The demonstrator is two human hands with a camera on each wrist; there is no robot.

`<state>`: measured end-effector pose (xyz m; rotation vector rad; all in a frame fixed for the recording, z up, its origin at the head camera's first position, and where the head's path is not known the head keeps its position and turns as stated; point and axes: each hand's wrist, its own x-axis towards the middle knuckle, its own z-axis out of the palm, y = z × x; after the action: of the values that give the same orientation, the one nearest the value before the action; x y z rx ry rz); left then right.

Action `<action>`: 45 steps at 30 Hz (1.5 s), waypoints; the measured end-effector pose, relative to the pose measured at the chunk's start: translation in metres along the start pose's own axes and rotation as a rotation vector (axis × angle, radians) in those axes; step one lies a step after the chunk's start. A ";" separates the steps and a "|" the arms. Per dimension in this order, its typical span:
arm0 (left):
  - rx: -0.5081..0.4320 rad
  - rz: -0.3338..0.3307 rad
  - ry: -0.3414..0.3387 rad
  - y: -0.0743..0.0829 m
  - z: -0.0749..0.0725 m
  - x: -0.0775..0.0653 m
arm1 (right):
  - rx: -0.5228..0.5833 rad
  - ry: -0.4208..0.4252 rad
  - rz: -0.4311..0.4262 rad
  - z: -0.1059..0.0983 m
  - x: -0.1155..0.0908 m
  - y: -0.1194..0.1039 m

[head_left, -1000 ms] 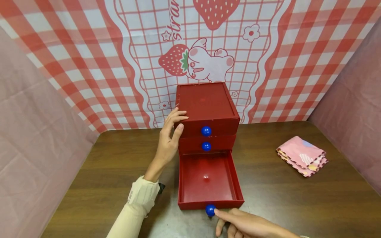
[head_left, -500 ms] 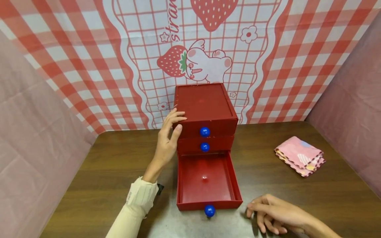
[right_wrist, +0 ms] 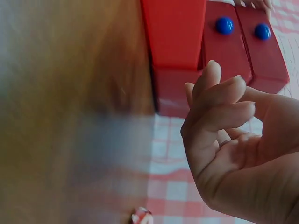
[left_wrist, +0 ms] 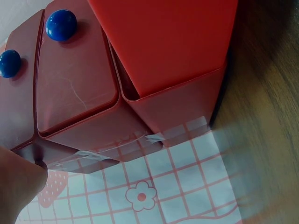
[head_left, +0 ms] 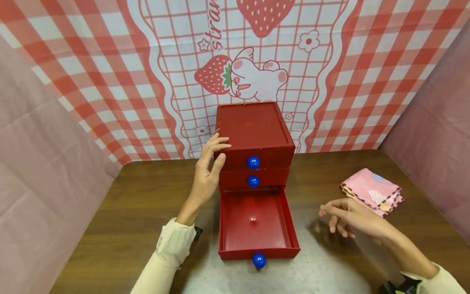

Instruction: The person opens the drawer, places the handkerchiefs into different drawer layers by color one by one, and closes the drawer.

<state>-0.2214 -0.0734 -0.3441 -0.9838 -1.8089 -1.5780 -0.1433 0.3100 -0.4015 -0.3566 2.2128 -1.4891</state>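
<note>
A red drawer cabinet [head_left: 253, 124] with three stacked drawers stands against the backdrop. Its bottom drawer [head_left: 253, 228] is pulled out, with nothing inside; the upper two are closed. My left hand [head_left: 208, 171] rests on the cabinet's upper left front corner, fingertips on the top edge. Loosely curled and holding nothing, my right hand [head_left: 354, 218] hovers over the table, between the drawer and a folded pink cloth [head_left: 372, 190]. Blue ball knobs, such as the bottom drawer's knob [head_left: 259, 260], sit on each front. In the right wrist view the cloth [right_wrist: 142, 216] shows only at the bottom edge.
Everything stands on a brown wooden table [head_left: 147, 212]. A red-and-white checked backdrop [head_left: 176, 53] with strawberry prints hangs right behind the cabinet. Pink curtains [head_left: 44, 163] close off the left and right sides.
My right hand has let go of the bottom drawer's knob and moved right and farther back toward the cloth. The left hand and the pulled-out drawer stay in place.
</note>
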 end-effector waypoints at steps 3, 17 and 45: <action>-0.003 0.001 0.001 0.000 0.000 0.000 | -0.074 0.068 -0.021 -0.013 0.004 -0.004; 0.008 0.019 0.001 0.001 0.000 0.001 | -0.419 0.425 -0.078 -0.058 0.006 -0.011; 0.012 0.016 -0.005 0.002 -0.001 0.001 | -0.773 0.539 0.010 -0.111 -0.006 0.059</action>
<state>-0.2205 -0.0744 -0.3424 -0.9953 -1.8071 -1.5551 -0.1916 0.4250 -0.4196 -0.1766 3.1697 -0.6983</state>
